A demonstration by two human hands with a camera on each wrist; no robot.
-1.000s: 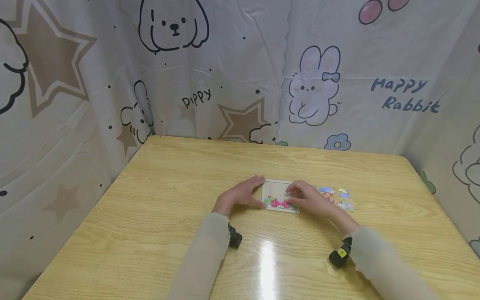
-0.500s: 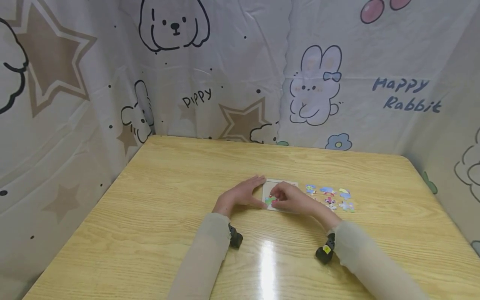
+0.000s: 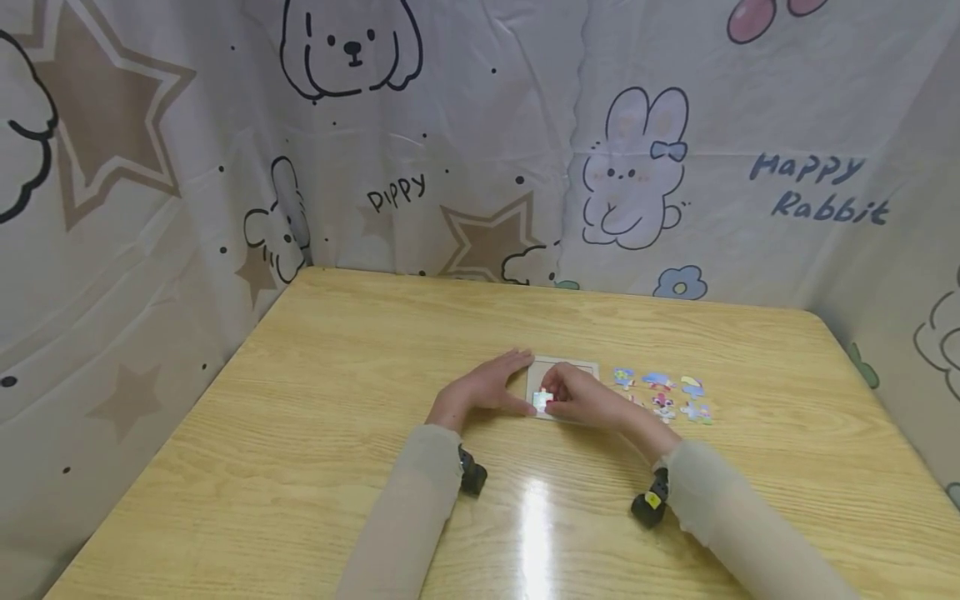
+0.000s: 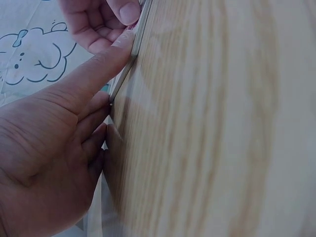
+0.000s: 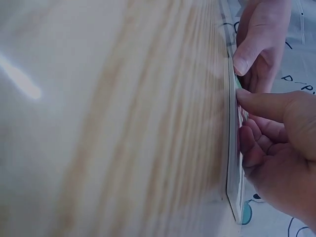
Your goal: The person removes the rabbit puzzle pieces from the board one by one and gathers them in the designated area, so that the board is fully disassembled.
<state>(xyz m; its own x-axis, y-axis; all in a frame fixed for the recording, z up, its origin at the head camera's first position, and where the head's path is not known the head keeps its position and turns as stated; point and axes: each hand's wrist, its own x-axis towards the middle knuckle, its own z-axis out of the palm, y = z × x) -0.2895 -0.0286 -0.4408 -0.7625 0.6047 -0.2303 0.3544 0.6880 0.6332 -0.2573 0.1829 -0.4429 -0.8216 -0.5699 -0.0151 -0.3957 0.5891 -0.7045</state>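
From where I sit, the head view is filled mostly by a pale curtain (image 3: 495,50) printed with animals, stars and words, hung behind a wood-grain table (image 3: 375,358). Two beige sleeves (image 3: 405,508) reach in over the near edge, and I see a small black device (image 3: 473,477) at the left wrist and another (image 3: 648,506) at the right.

My left hand (image 3: 485,387) lies at the left side of a shallow rectangular tray (image 3: 537,373), thumb by the near corner and fingertips at the far one, a wide span. The right hand (image 3: 594,401) is over the tray, its grip narrow: curled fingers and thumb pinch a pale-looking puzzle piece (image 3: 543,401) inside, at the near left corner, with a bit of red showing beside the fingertips. In the right wrist view I cannot make out that piece's edges.

On the table to the right of the tray, I have loose puzzle pieces (image 3: 663,406), blue, pink and white, in two rough rows; the hand partly hides one.
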